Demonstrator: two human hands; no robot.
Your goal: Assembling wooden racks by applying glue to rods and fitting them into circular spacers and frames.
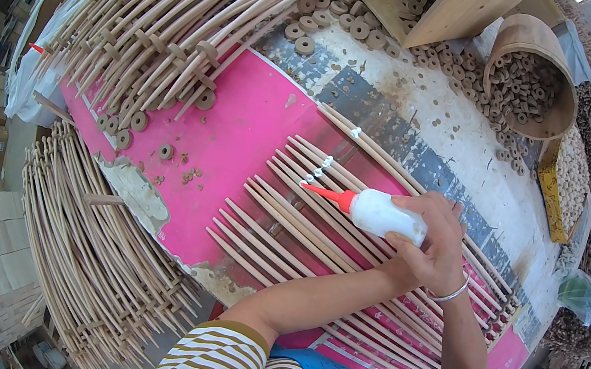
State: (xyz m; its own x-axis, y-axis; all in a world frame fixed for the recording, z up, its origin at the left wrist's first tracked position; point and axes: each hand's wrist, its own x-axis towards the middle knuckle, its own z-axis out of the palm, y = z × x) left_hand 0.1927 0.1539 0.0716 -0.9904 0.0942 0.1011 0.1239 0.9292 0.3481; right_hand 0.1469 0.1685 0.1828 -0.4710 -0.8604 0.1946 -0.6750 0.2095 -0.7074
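A white squeeze bottle (382,215) with a red pointed nozzle (332,196) is held tilted on its side, nozzle toward the left. My right hand (445,227), with a bangle at its wrist, wraps round the bottle's base. My left hand (410,263) meets it there, closed against the bottle's near side; its fingers partly merge with the right hand. Below lies a row of slim tapered wooden sticks (297,223). White blobs of a glue-like paste (326,163) sit near the ends of several sticks, and the nozzle tip is beside the nearest blob.
Bundles of curved sticks with wooden rings (157,31) lie at the far left; another stack (87,229) is lower left. Loose rings (304,45) spill from a wooden box (465,18) and a round tub (512,35). A yellow tray (553,191) stands at the right edge.
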